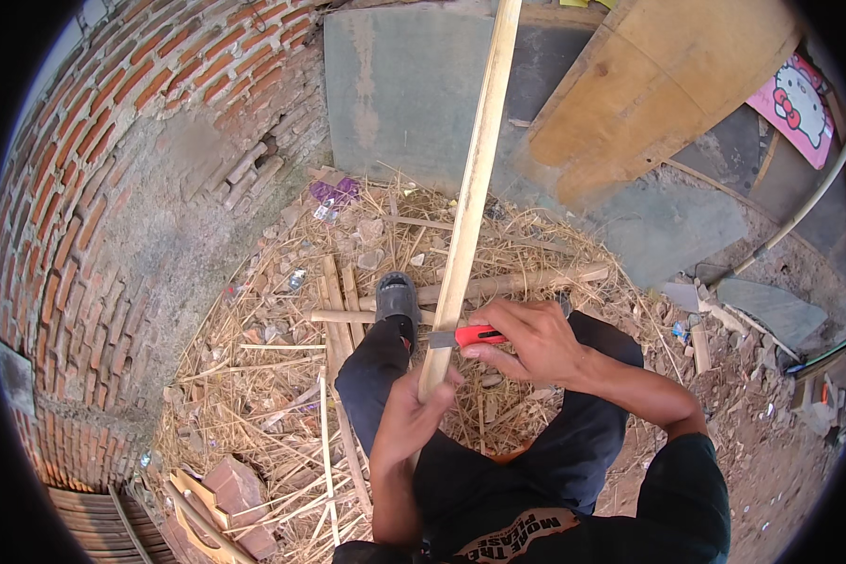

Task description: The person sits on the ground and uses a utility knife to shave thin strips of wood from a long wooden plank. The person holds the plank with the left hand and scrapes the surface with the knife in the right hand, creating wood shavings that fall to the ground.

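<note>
A long, pale bamboo strip [473, 188] runs from between my knees up past the top of the view. Around its lower end my left hand [412, 412] is closed, slightly blurred. My right hand [536, 340] grips a utility knife [479, 336] with a red handle. The knife's blade lies across the strip just above my left hand, touching or nearly touching it. My right thumb and fingers wrap the handle, so part of it is hidden.
Straw, shavings and rubble [263, 376] cover the ground around my shoe [397, 299]. Bamboo poles [536, 280] lie across it in front. A brick wall [94, 188] rises on the left; a brown board [658, 94] leans at the back right. Broken wood pieces [240, 498] lie lower left.
</note>
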### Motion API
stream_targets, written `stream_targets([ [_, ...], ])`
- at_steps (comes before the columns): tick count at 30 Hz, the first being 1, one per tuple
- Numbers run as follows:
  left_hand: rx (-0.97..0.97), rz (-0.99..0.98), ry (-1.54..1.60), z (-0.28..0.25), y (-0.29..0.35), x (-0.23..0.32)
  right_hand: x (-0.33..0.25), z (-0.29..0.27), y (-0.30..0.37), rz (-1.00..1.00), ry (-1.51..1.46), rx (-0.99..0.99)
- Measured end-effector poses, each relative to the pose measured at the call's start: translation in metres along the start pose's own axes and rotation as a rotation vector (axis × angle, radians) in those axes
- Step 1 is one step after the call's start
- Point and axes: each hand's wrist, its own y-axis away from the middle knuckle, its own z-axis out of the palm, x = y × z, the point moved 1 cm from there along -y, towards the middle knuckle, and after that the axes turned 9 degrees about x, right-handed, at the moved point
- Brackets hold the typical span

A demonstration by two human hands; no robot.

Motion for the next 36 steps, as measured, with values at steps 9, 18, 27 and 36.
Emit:
stream_targets([
  [9, 0.033, -0.038, 0.026, 0.009, -0.005, 0.012, -0.008, 0.015, 0.008, -0.166, 0.123, 0.049],
  [18, 0.255, 0.019, -0.094, 0.027, -0.008, 0.015, -0.006, 0.016, 0.008, -0.154, 0.194, 0.061],
  [27, 0.305, 0.072, -0.181, 0.031, -0.01, 0.019, -0.006, 0.009, -0.001, -0.188, 0.246, 0.128],
  [36, 0.31, -0.093, -0.303, 0.028, 0.018, 0.006, 0.029, -0.013, -0.022, 0.021, 0.284, 0.244],
])
